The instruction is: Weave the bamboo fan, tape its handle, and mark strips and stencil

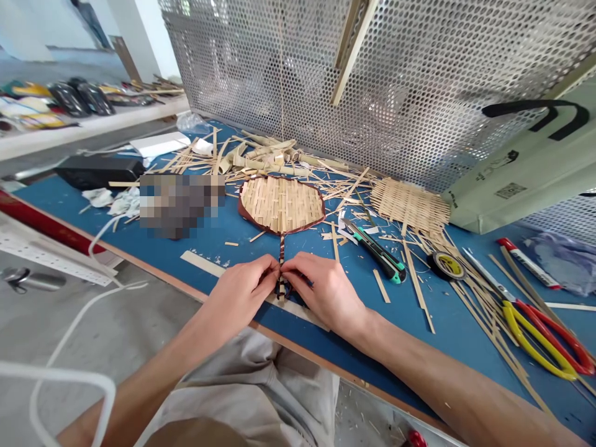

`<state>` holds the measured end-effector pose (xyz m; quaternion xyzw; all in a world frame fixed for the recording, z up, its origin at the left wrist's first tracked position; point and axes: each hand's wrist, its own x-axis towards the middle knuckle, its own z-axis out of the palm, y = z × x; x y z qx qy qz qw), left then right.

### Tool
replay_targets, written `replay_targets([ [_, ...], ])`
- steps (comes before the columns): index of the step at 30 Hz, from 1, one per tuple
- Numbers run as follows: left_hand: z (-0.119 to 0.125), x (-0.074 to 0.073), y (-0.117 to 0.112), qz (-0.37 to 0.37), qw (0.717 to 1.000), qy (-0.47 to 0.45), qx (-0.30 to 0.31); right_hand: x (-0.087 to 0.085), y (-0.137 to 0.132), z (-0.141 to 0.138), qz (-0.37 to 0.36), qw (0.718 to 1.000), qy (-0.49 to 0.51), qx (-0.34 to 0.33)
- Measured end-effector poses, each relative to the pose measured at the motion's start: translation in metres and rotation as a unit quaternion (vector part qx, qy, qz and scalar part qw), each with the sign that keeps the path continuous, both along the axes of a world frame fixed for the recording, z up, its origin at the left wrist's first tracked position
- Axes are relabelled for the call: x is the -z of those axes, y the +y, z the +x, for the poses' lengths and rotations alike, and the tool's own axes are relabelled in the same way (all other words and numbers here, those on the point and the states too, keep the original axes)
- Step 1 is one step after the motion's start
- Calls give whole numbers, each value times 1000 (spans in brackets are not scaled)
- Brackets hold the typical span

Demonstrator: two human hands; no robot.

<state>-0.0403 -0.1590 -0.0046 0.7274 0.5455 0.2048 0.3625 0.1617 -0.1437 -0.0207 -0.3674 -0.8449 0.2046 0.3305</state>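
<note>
A woven bamboo fan point(282, 205) lies flat on the blue work mat point(354, 298), its oval head edged in dark brown. Its narrow handle point(281, 251), wrapped in dark strip, runs toward me from the head. My left hand point(246, 292) and my right hand point(321, 292) meet at the handle's lower part, pinching it between their fingers. The fingers hide part of the wrapping. A pale bamboo strip point(205, 264) lies under my left hand and reaches beneath my right wrist. To the right of my right hand rests a green-and-black utility knife point(375, 257).
Bamboo strips and offcuts are scattered across the mat. A square of woven bamboo point(410, 205), a tape roll point(446, 266) and yellow-red scissors point(540, 338) lie to the right. A perforated metal screen point(372, 81) stands behind, with a pale green bag point(526, 167) against it.
</note>
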Motion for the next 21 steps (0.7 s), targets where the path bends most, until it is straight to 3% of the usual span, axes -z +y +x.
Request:
replay_targets([
  [7,-1,2,1,7,1000,10,-7,-2,3,1,149,974,-173,-12],
  [12,-2,5,2,29,1000,-4,-11,0,5,-2,209,948,-240,-9],
  [21,-7,8,0,-11,993,-113,-30,10,8,-3,192,962,-195,1],
])
